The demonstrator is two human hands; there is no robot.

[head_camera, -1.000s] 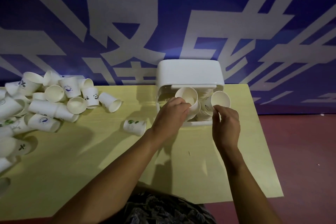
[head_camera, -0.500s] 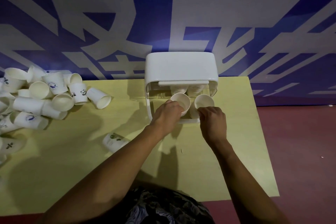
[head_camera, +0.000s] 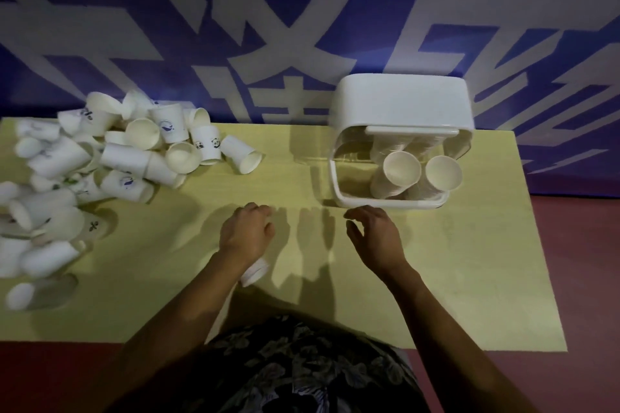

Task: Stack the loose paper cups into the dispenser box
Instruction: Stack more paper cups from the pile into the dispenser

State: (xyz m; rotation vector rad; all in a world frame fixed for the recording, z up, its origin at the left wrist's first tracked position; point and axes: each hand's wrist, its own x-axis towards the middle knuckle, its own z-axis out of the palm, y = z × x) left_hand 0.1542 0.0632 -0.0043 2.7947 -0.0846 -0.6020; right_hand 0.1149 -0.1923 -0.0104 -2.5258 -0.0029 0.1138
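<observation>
head cam: one view only | looked forward and steeply down from above the person | near, over desk [head_camera: 436, 278] front edge | wide-angle, bent edges | wall banner [head_camera: 302, 10] filled top | no second view to overlap

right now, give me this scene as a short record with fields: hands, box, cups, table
left hand: left hand over the table, fingers curled; a lone cup lies partly hidden under its wrist, grip on it unclear
right hand: right hand open, empty, just short of the box
box: white dispenser box, front open
cups in box: two cup stacks, mouths toward the camera
loose cups: pile of loose cups at the table's left
table: yellow table
</observation>
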